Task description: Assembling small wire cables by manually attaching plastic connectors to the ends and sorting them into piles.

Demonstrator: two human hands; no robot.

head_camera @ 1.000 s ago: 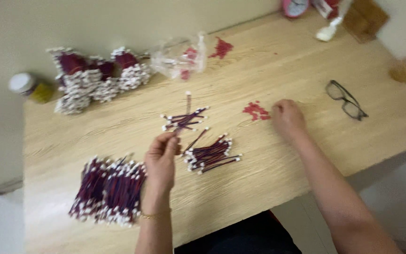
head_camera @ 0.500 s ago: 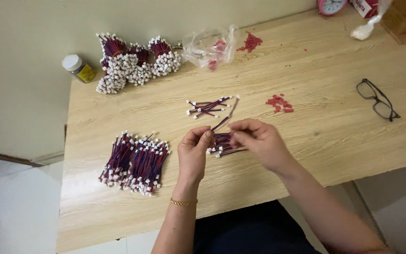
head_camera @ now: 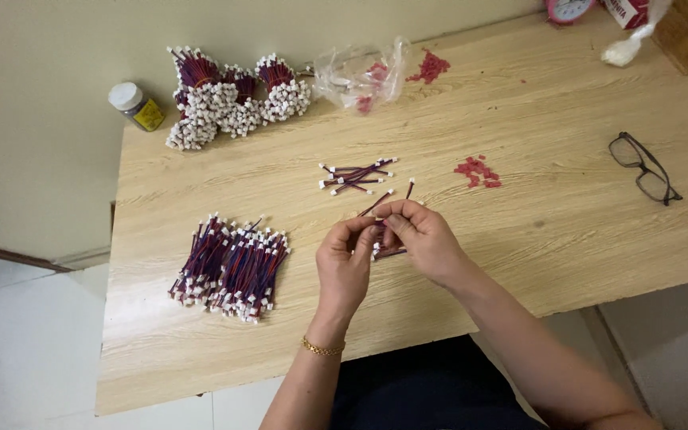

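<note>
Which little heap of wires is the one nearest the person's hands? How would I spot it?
On the wooden table, look just beyond the two hands. The small loose heap of wires lies there, criss-crossed and unbundled, far sparser than the big flat pile at the left.

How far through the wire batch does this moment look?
Done, apparently: the large loose pile at the table's left. In hand: left hand and right hand pinch one short wire together. Left: the small pile ahead and the red pieces.
</note>
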